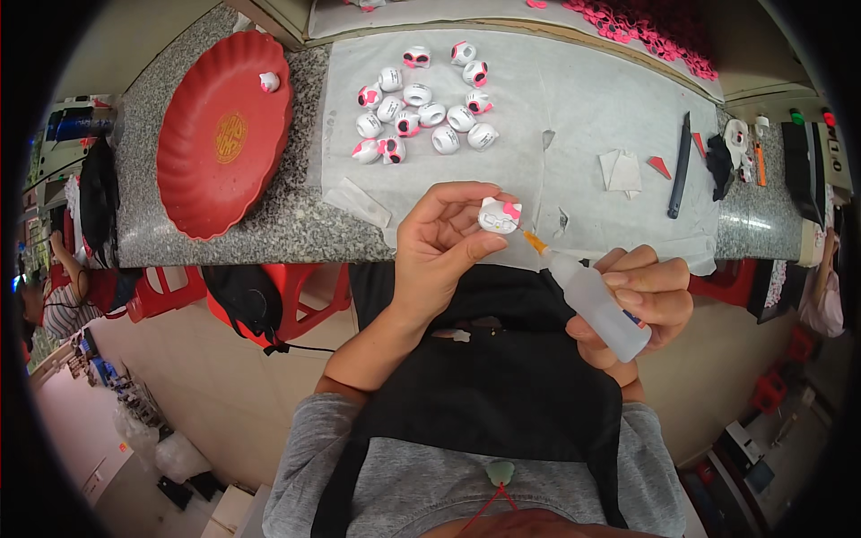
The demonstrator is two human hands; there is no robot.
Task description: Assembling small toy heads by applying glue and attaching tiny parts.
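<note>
Between the thumb and fingers of my left hand (444, 247) is a small white cat-head figure (499, 216) with a pink bow, its outlined front turned up. My right hand (647, 300) is wrapped round a translucent squeeze bottle (592, 303). The bottle tilts toward the figure, and its thin needle tip with an orange-yellow base (535, 241) comes right up to the figure's edge by the bow; whether it touches I cannot tell. Beyond my hands, several similar white heads (417, 94) lie loosely grouped on white paper (511, 188), some showing pink and black parts.
At the left stands a red scalloped tray (193, 170) holding one small white piece (269, 82). A dark utility knife (680, 170), red scraps (660, 167) and a folded white tissue (620, 171) lie at the right. Many pink pieces (646, 31) fill the far right shelf. A red stool (305, 300) stands below the counter.
</note>
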